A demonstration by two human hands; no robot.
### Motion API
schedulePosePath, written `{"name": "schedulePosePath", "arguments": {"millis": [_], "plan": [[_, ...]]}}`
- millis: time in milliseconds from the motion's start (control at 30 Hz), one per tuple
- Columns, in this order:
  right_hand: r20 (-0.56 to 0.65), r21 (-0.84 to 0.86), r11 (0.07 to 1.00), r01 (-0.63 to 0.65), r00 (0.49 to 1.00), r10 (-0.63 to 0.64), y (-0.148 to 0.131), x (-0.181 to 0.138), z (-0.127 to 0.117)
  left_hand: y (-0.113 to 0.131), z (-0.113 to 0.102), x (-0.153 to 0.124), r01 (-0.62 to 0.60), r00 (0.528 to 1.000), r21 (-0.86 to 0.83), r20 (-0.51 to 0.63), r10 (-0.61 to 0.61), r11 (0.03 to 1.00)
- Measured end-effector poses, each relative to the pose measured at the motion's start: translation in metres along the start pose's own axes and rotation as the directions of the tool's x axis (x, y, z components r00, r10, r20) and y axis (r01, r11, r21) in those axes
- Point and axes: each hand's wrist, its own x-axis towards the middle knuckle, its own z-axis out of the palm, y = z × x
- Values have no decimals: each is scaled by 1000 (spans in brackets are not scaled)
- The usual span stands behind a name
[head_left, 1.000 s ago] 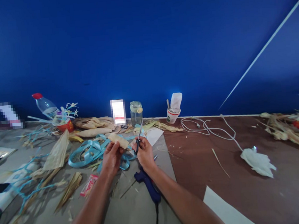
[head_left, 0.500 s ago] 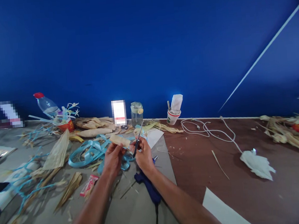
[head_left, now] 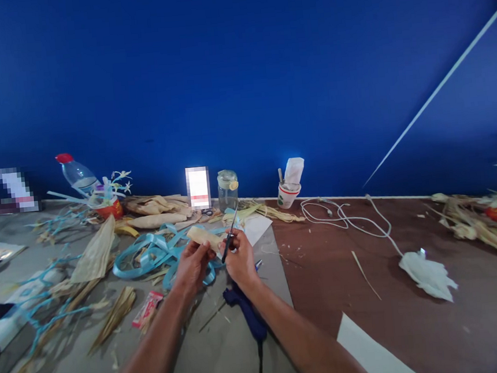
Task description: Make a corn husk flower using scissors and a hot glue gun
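My left hand [head_left: 193,265] pinches a pale strip of dried corn husk [head_left: 203,236] between thumb and fingers. My right hand [head_left: 240,259], closed, grips what look like dark slim scissors [head_left: 230,234], their point slanting up and away; my fingers partly hide the handles. Both hands are close together, and the husk's right end lies beside the scissors. Under my right wrist rests a dark blue glue gun [head_left: 248,314] with a black cord. A coil of light blue ribbon [head_left: 139,257] lies left of my left hand.
Behind my hands stand a glass jar [head_left: 228,189], a lit phone-like screen [head_left: 198,188] and a white cup [head_left: 288,194]. Corn husks [head_left: 93,252] and a red wrapper [head_left: 148,308] lie left. Right are a white cable [head_left: 365,228], crumpled tissue [head_left: 428,274] and paper [head_left: 371,347].
My left hand and the husk strip have shifted slightly right, and the strip tilts a little more. The scissors have moved slightly; both grips stay the same.
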Motion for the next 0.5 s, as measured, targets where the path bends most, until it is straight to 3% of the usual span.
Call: {"name": "schedulePosePath", "arguments": {"millis": [167,300,400,500], "plan": [[10,-6,1000,3,1000,-3,0,0,0,-3,-1,1,-10,1000,51,1,10,999],[93,-68,996,50,995,-44,2,-3,1,7,-5,5,-67,995,23,-74,69,997],[194,-227,955,188,970,-145,1,-11,2,16,-9,8,-94,982,-46,-166,86,994],[302,-411,828,382,914,-272,-5,-20,3,21,-11,8,-93,976,-65,-202,78,994]]}}
